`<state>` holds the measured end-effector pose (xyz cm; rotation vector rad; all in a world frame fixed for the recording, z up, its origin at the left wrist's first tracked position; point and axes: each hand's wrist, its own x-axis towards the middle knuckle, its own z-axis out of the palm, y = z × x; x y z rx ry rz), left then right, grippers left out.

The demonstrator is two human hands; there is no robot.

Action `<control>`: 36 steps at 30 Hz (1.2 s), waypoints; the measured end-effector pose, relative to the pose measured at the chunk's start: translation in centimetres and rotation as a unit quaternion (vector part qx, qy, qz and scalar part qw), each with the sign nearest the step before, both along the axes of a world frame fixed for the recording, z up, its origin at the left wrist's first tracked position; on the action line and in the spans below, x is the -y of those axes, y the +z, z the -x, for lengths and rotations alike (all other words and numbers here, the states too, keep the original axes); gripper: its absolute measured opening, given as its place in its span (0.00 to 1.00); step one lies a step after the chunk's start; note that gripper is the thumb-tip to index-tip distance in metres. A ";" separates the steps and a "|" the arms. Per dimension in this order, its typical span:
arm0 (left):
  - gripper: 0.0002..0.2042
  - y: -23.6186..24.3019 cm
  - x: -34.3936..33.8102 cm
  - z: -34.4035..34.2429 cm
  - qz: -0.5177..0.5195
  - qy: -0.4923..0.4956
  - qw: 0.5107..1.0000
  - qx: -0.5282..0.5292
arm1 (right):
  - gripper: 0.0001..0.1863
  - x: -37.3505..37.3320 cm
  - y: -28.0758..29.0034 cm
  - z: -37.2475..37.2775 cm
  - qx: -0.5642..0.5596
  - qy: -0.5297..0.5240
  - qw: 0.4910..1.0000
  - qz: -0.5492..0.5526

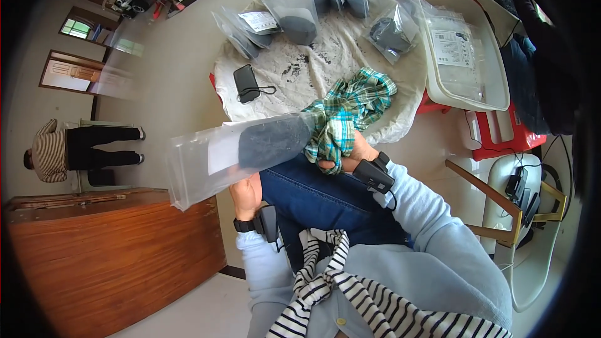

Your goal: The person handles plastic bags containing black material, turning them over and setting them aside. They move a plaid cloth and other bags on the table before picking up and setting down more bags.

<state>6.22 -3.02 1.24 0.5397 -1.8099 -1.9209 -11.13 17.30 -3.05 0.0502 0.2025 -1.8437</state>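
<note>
A clear plastic bag (188,172) with dark grey contents (275,143) and a white label lies tilted across my lap. My left hand (246,194) holds it from beneath, its fingers partly hidden behind the plastic. At the other end of the bag, my right hand (360,150) grips a green plaid cloth (341,128), pressing it against the plastic. The cloth is bunched up and spreads onto the round table. What exactly fills the bag cannot be made out beyond a dark, dusty mass.
Several filled bags (297,28) stand around the back of the cloth-covered table (282,97), which is specked with dark crumbs. A black phone (246,82) lies there. A white bin (501,78) of flat bags stands right, beside a dark sleeve (538,19). Another person (50,153) stands far left.
</note>
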 end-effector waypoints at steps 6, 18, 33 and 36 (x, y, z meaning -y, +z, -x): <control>0.19 3.2 -1.4 2.9 -0.140 0.014 0.986 -0.084 | 0.15 -0.2 -0.1 -0.9 -0.005 0.035 0.999 -0.005; 0.26 2.3 -7.2 2.4 -0.248 0.006 0.938 -0.243 | 0.10 0.7 1.3 -3.3 -0.107 -0.051 0.993 -0.014; 0.27 5.8 -9.6 2.8 -0.141 0.129 0.969 -0.154 | 0.07 1.3 4.7 -3.9 -0.178 -0.064 0.977 -0.096; 0.32 6.1 -9.5 1.2 0.213 0.006 0.975 -0.056 | 0.07 1.6 4.2 -3.5 -0.168 -0.056 0.983 -0.057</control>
